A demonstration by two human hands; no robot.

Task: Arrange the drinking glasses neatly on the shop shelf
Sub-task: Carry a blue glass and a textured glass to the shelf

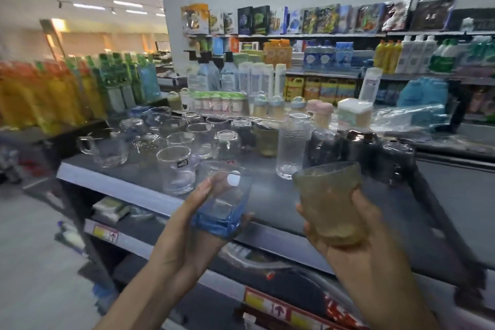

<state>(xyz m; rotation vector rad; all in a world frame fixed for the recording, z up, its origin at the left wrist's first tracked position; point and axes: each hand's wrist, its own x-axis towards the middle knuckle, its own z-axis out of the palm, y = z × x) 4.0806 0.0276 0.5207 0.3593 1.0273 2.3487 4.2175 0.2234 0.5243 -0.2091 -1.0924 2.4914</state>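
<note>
We hold one glass in each hand, both raised just in front of the grey shelf top [270,203]. Our left hand [191,228] grips a blue-tinted glass [223,205] that tilts away from us. The thumb lies along its near side and the fingertips curl round its thick base, and a round white sticker [233,180] shows on its wall. Our right hand [348,246] wraps round the lower half of a rough amber glass [329,198], held upright with its mouth up, thumb on the left and fingers on the right. On the shelf top beyond our hands, a clear tumbler [175,173] with a small label stands near the front edge. Loose rows of other clear glasses stand behind it. A glass mug [105,147] with a handle sits at the left end. A tall ribbed glass [293,146] stands near the middle, with a second amber glass [266,140] just to its left. Dark smoky glasses [360,149] cluster at the right, apparently mouth down. Bottles and boxes fill the blurred shelves [334,35] behind.
</note>
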